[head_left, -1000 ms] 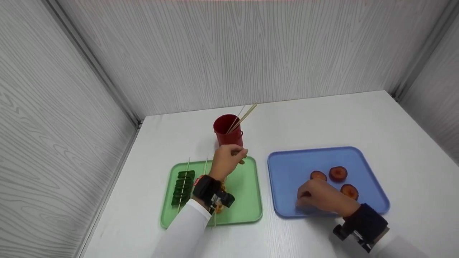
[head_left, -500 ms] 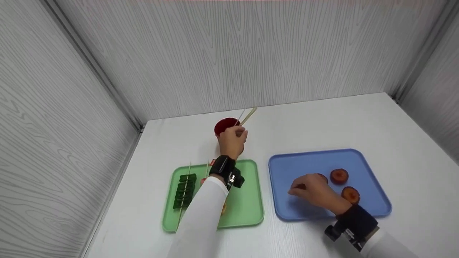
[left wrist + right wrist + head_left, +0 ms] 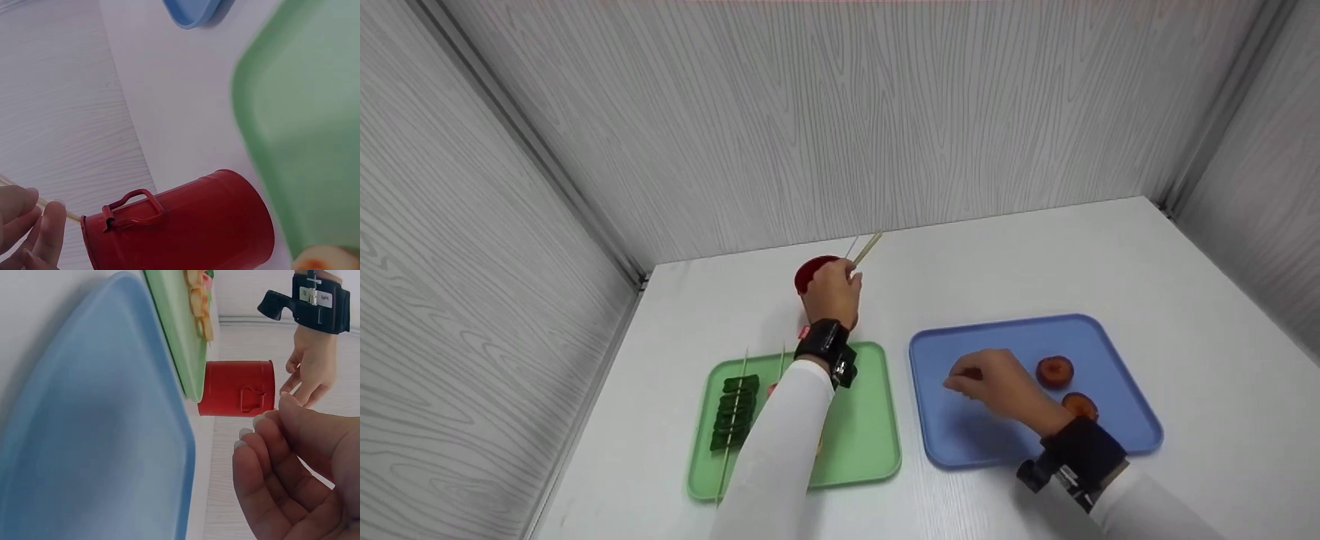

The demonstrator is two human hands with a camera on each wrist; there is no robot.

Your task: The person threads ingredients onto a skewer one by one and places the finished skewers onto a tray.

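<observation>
My left hand (image 3: 832,292) is at the rim of a red metal cup (image 3: 185,225) with a side handle. Thin wooden skewers (image 3: 868,249) lean out of the cup. In the left wrist view the loosely bent fingertips (image 3: 53,216) overlap a skewer, with gaps between the fingers. Over the blue tray (image 3: 997,324) hovers my right hand (image 3: 997,382), its fingers loosely curled and thumb close to the index fingertip, holding nothing. Two reddish halved fruits (image 3: 1055,372), plum-like, show on this tray beside the hand.
Left of the blue tray lies a green tray (image 3: 862,435). It bears a skewer of folded green pieces (image 3: 735,412) and another food skewer (image 3: 201,309), mostly hidden by my left sleeve in the head view. Wood-grain panels (image 3: 840,112) stand behind and at both sides.
My left hand has moved up from the green tray's far edge to the cup's rim. My right hand has shifted left over the blue tray. A third fruit half is now hidden behind it.
</observation>
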